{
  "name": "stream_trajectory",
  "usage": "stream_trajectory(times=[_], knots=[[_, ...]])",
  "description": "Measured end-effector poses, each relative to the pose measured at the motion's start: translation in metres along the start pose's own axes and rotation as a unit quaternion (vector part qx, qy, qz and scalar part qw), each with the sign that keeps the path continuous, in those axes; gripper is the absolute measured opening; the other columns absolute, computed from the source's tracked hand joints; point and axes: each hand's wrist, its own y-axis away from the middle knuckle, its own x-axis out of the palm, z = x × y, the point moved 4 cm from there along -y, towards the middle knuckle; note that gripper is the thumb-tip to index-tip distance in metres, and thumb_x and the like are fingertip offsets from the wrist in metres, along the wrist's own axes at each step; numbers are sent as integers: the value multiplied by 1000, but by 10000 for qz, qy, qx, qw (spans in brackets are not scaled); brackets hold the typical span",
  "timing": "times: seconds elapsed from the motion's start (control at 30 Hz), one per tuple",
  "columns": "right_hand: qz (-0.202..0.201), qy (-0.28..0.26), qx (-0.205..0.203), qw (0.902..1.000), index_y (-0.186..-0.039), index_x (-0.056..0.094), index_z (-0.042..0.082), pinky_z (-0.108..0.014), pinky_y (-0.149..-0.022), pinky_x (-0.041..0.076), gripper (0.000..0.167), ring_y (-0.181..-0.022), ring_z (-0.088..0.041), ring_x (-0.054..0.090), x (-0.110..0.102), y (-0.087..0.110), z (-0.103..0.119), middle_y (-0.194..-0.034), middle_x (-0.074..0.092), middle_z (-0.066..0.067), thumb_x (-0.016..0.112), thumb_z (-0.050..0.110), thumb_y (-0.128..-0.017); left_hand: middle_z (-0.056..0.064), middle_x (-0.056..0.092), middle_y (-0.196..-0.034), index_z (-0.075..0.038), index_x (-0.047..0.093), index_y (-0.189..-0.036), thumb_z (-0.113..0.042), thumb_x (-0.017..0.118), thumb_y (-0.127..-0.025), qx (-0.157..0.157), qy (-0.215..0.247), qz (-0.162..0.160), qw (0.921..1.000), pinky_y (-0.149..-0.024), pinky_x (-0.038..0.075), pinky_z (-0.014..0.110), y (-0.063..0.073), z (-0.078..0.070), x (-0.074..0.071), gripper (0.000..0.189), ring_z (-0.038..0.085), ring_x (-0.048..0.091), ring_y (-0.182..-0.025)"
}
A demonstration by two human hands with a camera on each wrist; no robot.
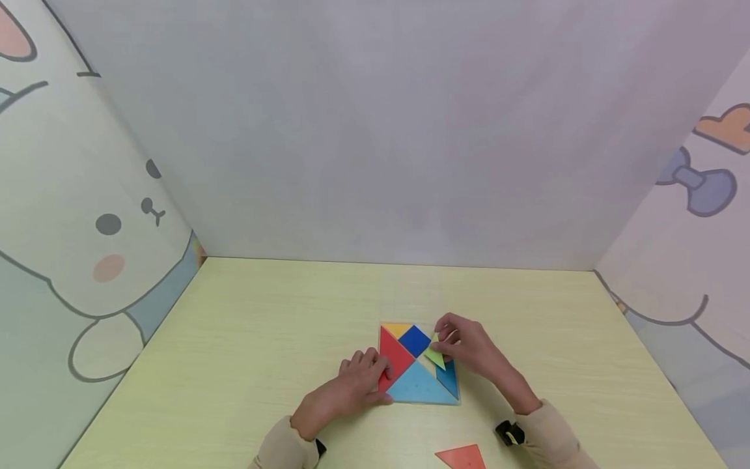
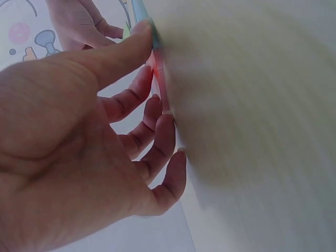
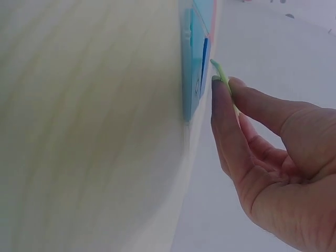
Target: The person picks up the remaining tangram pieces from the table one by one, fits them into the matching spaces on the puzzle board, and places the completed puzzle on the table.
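Observation:
A square tangram board (image 1: 428,363) lies on the table with coloured pieces in it. Along its left side is a big red triangle (image 1: 398,350), and at the front a big light blue triangle (image 1: 418,384). A yellow triangle (image 1: 396,329), a dark blue square (image 1: 415,341) and a blue parallelogram (image 1: 448,379) are also in place. My left hand (image 1: 359,381) rests at the board's left front corner, fingers touching the red triangle, thumb by the front edge. Between thumb and fingers, my right hand (image 1: 469,345) pinches a green triangle (image 3: 222,72), tilted above the right part of the board.
A loose red-orange triangle (image 1: 463,456) lies on the table (image 1: 263,312) near the front, cut off by the frame. A pale back wall (image 1: 375,130) and side panels with cartoon drawings surround the table. Dark straps circle both wrists.

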Motion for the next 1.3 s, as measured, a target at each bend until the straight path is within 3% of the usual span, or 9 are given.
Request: stream_trajectory(times=[0.8,1.1,1.3], knots=[[359,-9,49,9993,-104,60,2,-26,-64,58,25,-77,-16,64,13,-1,6,-87,63,-4,80,4,-88,-4,39,-106,-24,50,-112,-35,76,-93,-172,-46,67,9998,-82,32,34,-2,2,3,34,16,39,-104],[197,636,74,9978,-99,61,5,-22,-66,50,26,-77,-15,56,14,-2,9,-82,59,1,83,9,-86,-4,40,-106,-24,51,-113,-36,76,-93,-150,-25,37,9999,-81,32,33,-2,3,3,34,15,39,-105],[120,841,290,9960,-99,63,6,-25,-70,51,26,-81,-14,57,15,-2,7,-86,61,1,85,11,-85,-4,40,-107,-25,51,-113,-36,76,-93,-167,-33,42,9998,-82,32,33,-1,3,3,34,15,39,-105]])
